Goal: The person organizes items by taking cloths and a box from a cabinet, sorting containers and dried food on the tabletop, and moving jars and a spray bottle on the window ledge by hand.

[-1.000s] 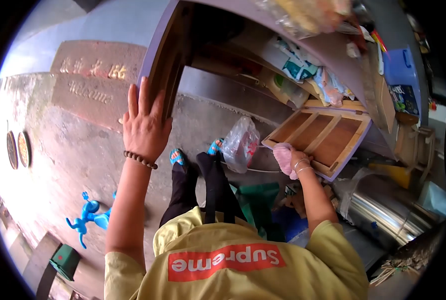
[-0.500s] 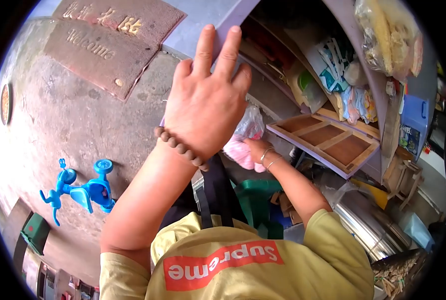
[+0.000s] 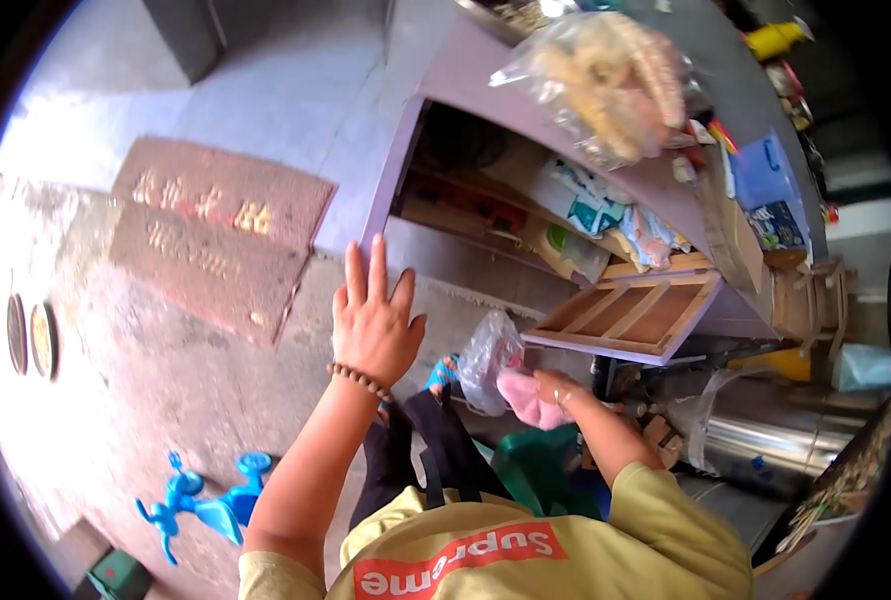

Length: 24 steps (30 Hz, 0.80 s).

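Observation:
My left hand (image 3: 376, 335), with a brown bead bracelet at the wrist, is stretched out with its fingers apart and holds nothing. Its fingertips are near the left edge of a low purple cabinet (image 3: 398, 165); whether they touch it I cannot tell. My right hand (image 3: 556, 386), wearing thin bangles, is closed on a soft, fuzzy pink cloth item (image 3: 528, 400). Right beside that is a crumpled clear plastic bag (image 3: 486, 365) with something reddish pink in it. The cabinet's door (image 3: 626, 312) is folded down, and folded cloths (image 3: 651, 238) show inside.
A bag of yellowish stuff (image 3: 606, 85) lies on the cabinet top, near a blue container (image 3: 774, 175). A metal cylinder (image 3: 786, 425) and a green bin (image 3: 531, 465) stand at right. A welcome mat (image 3: 216, 235) and a blue tricycle (image 3: 216, 510) are at left.
My view has shifted and shows more of the cabinet top and floor. My left hand is lower and farther from the camera, still spread. The pink cloth item stays in my right hand.

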Each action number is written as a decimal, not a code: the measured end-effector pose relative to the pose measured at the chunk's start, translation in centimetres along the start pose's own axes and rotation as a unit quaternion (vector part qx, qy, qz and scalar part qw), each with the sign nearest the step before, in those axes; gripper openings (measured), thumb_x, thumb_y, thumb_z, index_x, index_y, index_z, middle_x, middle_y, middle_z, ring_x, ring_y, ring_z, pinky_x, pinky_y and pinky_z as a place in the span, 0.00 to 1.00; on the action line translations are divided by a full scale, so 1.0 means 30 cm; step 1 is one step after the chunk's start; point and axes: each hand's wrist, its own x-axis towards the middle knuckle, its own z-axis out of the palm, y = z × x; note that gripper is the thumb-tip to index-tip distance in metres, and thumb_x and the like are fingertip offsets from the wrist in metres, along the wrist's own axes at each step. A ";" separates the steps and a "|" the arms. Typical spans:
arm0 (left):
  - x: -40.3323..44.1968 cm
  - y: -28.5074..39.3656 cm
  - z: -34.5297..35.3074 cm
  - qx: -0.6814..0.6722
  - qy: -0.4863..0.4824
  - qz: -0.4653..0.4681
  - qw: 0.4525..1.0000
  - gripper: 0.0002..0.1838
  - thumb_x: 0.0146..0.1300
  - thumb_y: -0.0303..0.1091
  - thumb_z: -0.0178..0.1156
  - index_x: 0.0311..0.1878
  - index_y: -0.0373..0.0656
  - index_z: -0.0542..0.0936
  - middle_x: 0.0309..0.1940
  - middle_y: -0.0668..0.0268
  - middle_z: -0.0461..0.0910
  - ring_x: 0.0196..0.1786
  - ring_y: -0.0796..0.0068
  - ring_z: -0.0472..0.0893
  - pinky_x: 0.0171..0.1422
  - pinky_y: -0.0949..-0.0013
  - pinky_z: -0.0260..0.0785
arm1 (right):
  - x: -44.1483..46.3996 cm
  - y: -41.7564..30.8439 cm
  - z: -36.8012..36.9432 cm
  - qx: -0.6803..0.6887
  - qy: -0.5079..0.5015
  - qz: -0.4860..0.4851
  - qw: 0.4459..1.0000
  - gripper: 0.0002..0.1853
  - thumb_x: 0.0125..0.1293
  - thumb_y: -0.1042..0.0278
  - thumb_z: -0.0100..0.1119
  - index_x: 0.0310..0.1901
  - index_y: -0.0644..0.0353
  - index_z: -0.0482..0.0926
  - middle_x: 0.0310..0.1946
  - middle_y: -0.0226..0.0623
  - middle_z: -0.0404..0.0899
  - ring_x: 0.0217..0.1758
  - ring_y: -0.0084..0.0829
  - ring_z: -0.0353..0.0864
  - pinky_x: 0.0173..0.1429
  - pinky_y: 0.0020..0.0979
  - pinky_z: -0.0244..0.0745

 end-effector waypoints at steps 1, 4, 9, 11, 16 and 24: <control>-0.002 0.009 0.002 -0.004 0.009 -0.002 1.000 0.27 0.41 0.38 0.63 0.49 0.47 0.72 0.64 0.54 0.48 0.65 0.48 0.50 0.55 0.54 0.57 | -0.109 -0.054 -0.042 0.022 -0.015 0.025 0.999 0.18 0.59 0.61 0.44 0.48 0.62 0.70 0.46 0.50 0.72 0.49 0.45 0.72 0.52 0.36 0.66; -0.005 0.040 0.015 -0.015 0.009 -0.008 1.000 0.25 0.41 0.37 0.62 0.48 0.46 0.72 0.64 0.52 0.48 0.65 0.47 0.48 0.56 0.53 0.55 | -0.192 0.020 0.063 0.035 0.014 0.008 0.999 0.17 0.57 0.61 0.46 0.45 0.62 0.71 0.44 0.50 0.73 0.48 0.46 0.72 0.50 0.37 0.66; -0.003 0.137 0.038 -0.001 -0.006 -0.022 1.000 0.24 0.43 0.38 0.61 0.47 0.47 0.73 0.64 0.53 0.48 0.65 0.44 0.45 0.58 0.51 0.52 | -0.215 0.139 0.311 0.200 0.093 -0.058 0.974 0.17 0.56 0.59 0.47 0.44 0.61 0.71 0.43 0.49 0.73 0.49 0.42 0.72 0.50 0.36 0.66; 0.002 0.177 0.055 0.013 -0.011 -0.037 0.999 0.23 0.43 0.38 0.60 0.46 0.48 0.73 0.63 0.56 0.53 0.65 0.44 0.45 0.59 0.49 0.51 | -0.338 0.090 0.244 0.239 -0.004 -0.008 0.971 0.17 0.59 0.61 0.43 0.46 0.61 0.71 0.45 0.46 0.73 0.50 0.39 0.72 0.53 0.34 0.65; 0.014 0.251 0.088 0.053 -0.018 -0.063 0.996 0.20 0.43 0.40 0.60 0.43 0.50 0.75 0.58 0.63 0.62 0.65 0.43 0.44 0.57 0.45 0.51 | -0.286 0.206 0.426 0.468 -0.001 0.063 0.881 0.17 0.58 0.58 0.46 0.45 0.60 0.71 0.43 0.44 0.74 0.47 0.40 0.73 0.49 0.34 0.67; 0.018 0.227 0.085 0.076 -0.050 -0.082 0.992 0.18 0.44 0.42 0.59 0.41 0.48 0.74 0.54 0.65 0.67 0.65 0.43 0.44 0.58 0.45 0.51 | -0.157 0.237 0.234 0.257 0.220 -0.004 0.941 0.21 0.55 0.53 0.51 0.46 0.59 0.68 0.41 0.47 0.74 0.43 0.44 0.74 0.44 0.40 0.69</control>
